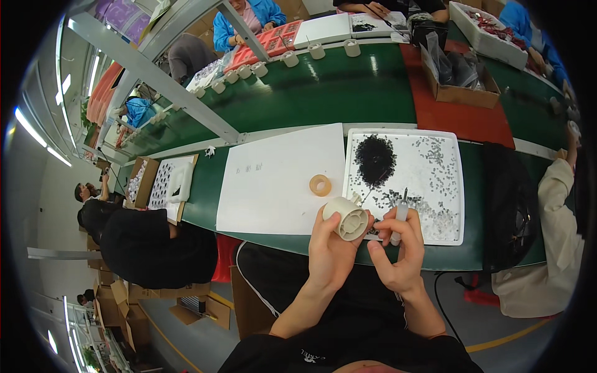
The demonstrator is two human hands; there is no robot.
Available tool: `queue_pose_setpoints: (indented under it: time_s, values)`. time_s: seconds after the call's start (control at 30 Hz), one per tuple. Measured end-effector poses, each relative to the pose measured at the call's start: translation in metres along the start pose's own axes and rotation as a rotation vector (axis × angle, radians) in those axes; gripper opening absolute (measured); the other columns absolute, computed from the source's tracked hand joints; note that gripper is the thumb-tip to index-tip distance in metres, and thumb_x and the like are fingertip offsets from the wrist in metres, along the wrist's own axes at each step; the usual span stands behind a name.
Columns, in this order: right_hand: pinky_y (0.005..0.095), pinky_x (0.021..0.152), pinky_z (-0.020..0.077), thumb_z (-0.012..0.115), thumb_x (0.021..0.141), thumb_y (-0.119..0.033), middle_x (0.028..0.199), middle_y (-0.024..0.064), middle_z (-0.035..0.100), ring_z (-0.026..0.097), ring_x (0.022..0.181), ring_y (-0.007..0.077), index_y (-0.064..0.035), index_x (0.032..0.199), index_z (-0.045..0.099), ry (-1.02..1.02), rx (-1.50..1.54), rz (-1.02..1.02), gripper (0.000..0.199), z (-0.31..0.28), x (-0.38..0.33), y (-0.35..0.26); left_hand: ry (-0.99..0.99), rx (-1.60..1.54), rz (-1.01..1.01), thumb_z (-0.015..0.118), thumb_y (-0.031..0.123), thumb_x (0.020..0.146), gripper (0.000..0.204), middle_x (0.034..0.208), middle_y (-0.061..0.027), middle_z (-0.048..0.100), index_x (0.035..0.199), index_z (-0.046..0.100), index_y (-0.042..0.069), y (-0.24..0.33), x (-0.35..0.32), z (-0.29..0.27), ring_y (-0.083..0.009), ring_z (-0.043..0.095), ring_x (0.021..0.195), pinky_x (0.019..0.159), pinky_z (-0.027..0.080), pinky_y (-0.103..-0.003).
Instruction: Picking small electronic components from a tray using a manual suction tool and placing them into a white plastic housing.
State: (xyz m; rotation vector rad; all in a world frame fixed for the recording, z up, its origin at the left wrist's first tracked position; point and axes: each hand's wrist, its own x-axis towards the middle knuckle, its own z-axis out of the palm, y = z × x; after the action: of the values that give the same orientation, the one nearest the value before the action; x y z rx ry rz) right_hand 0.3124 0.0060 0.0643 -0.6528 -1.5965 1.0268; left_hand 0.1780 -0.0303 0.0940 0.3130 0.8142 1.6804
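Note:
My left hand (327,256) is closed around a cream round plastic housing (346,219), its ribbed open end tilted toward me. Between the fingers of my right hand (401,264) is a slim pen-like tool (399,222) with a translucent whitish barrel; its thin dark tip points up and away. Both hands are close together over the near edge of a white tray (461,186). In that tray lie a heap of small black pieces (375,158) and many scattered small clear pieces (440,217). What touches the right fingertips beside the housing is too small to tell.
A white sheet (273,199) with a tape roll (313,185) lies left of the tray. Beyond runs a green belt (348,87) with several cream housings (316,51) along its far side. A cardboard box (466,96) of plastic bags stands on a red mat. Co-workers sit around.

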Motion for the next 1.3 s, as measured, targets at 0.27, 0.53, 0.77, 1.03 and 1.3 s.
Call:
queue_pose_setpoints:
  time_s: [0.27,0.53,0.77,1.03,1.3]
  values:
    - [0.0238,0.063,0.04,0.079,0.067,-0.004,0.101,0.0076,0.044,0.044,0.074,0.0128,-0.0008,0.126,0.056,-0.038,-0.1,0.032,0.064,0.002,0.003,0.002,0.028,0.123,-0.019,0.054,0.016,0.098,0.029,0.114,-0.0122,0.057,0.122,0.043,0.003,-0.007,-0.002,0.004,-0.0218,0.061,0.106,0.096,0.05,-0.039]
    - [0.0235,0.06,0.0388,0.083,0.065,-0.004,0.102,0.0072,0.044,0.043,0.074,0.0118,-0.0034,0.126,0.058,-0.017,-0.112,0.03,0.066,-0.005,0.003,0.014,-0.003,0.253,0.061,0.058,0.01,0.096,0.039,0.119,-0.0116,0.054,0.129,0.039,0.004,-0.018,0.003,-0.003,-0.0187,0.056,0.112,0.095,0.049,-0.036]
    - [0.0266,0.075,0.0469,0.086,0.066,-0.006,0.109,0.0079,0.048,0.054,0.088,0.0156,-0.002,0.13,0.053,0.04,0.013,0.115,0.072,-0.023,0.002,0.025,-0.202,0.208,0.093,0.06,0.019,0.097,0.037,0.131,-0.0132,0.047,0.126,0.044,0.004,-0.027,0.008,-0.008,-0.0225,0.046,0.126,0.107,0.039,-0.041]
    - [0.0313,0.092,0.0466,0.085,0.069,-0.008,0.122,0.0108,0.052,0.056,0.111,0.0194,0.0001,0.133,0.047,0.106,0.526,0.295,0.075,-0.032,-0.002,0.033,-0.334,0.292,0.094,0.054,0.027,0.1,0.034,0.138,-0.0144,0.043,0.12,0.057,-0.001,-0.034,0.012,-0.02,-0.0255,0.042,0.131,0.112,0.032,-0.043]
    - [0.0319,0.093,0.0454,0.086,0.067,-0.011,0.12,0.0116,0.051,0.054,0.111,0.0214,0.0008,0.131,0.049,-0.004,0.409,0.175,0.075,-0.042,-0.005,0.037,-0.353,0.742,0.209,0.047,0.032,0.102,0.041,0.138,-0.0137,0.043,0.119,0.062,-0.002,-0.02,0.017,-0.022,-0.0264,0.043,0.129,0.109,0.033,-0.042]
